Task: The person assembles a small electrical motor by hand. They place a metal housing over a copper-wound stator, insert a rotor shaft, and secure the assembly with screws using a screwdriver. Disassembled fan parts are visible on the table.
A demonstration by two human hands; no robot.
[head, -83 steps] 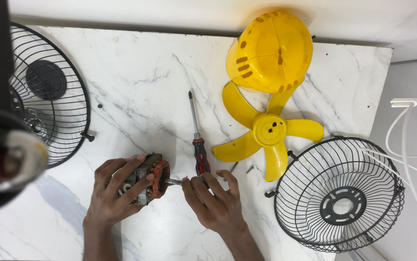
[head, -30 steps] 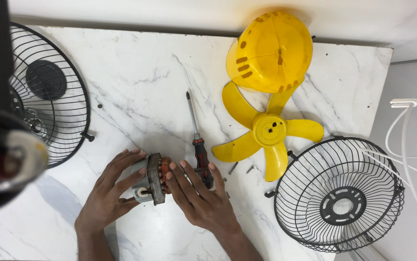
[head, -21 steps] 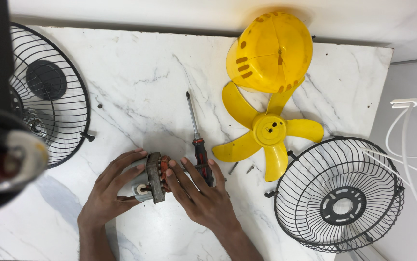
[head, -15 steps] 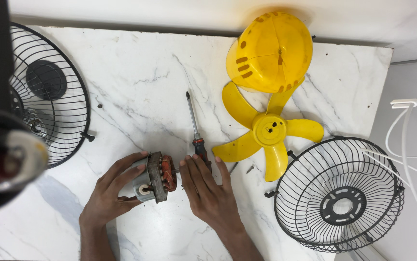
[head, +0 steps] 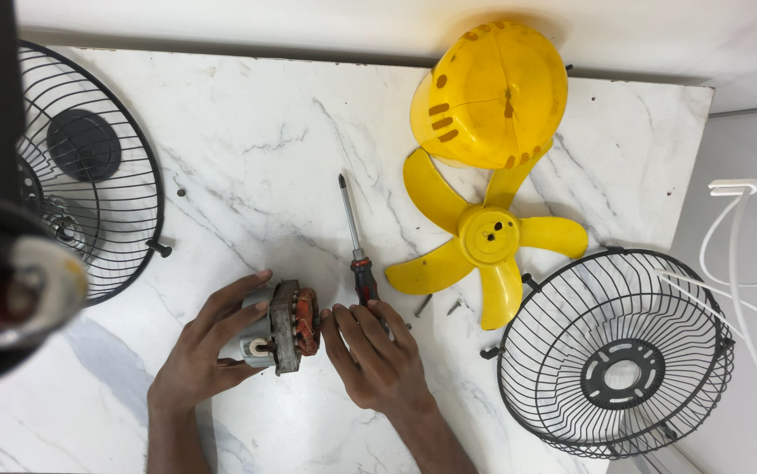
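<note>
Gripping the small fan motor (head: 283,326) on the marble table (head: 247,132), the left hand (head: 207,351) holds it upright; the right hand (head: 376,355), which pinched it 1 second ago, now rests released beside it, over the screwdriver (head: 356,246) handle

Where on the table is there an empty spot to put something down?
The widest bare marble lies between the left fan guard, the screwdriver and the yellow housing. Another bare patch sits at the near edge, left of the left hand. It is crowded around the yellow blade, loose screws and right fan guard.
</note>
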